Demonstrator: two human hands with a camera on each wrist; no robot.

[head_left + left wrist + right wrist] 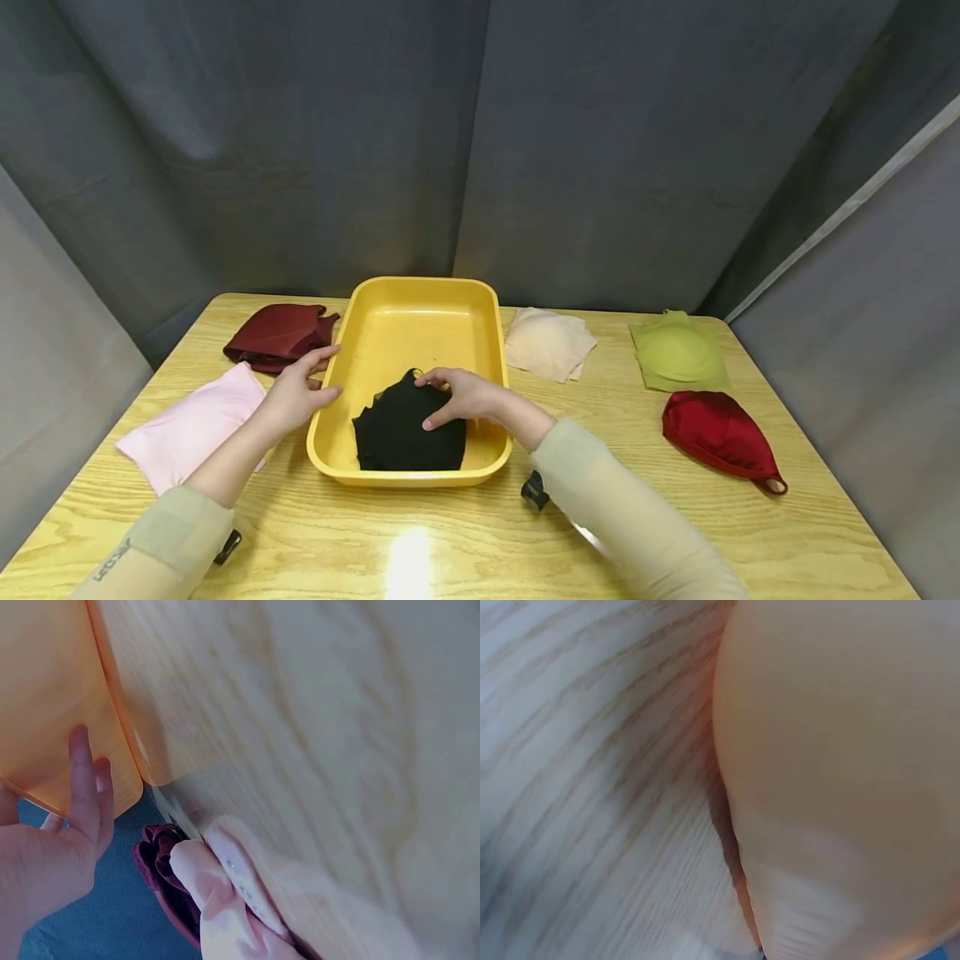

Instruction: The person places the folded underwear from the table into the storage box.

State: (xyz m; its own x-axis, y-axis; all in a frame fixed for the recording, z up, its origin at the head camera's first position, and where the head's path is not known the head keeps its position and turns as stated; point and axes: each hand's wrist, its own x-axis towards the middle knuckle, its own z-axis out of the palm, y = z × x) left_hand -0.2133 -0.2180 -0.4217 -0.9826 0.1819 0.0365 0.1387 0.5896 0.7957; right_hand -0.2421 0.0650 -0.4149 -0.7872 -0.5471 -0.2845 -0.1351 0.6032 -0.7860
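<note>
A folded black bra with a scalloped edge lies in the near part of a yellow plastic tray. On the bra rests my right hand, thumb and forefinger spread apart. My left hand holds the tray's left rim. In the left wrist view, two fingers of the left hand lie along the outside of the tray wall, while the thumb goes over the rim. The right wrist view has the tray's outer wall close up; the right hand is out of its sight.
Left of the tray lie a burgundy bra and a pink one. To the right are a beige bra, a yellow-green bra and a red bra. Grey curtains surround the wooden table.
</note>
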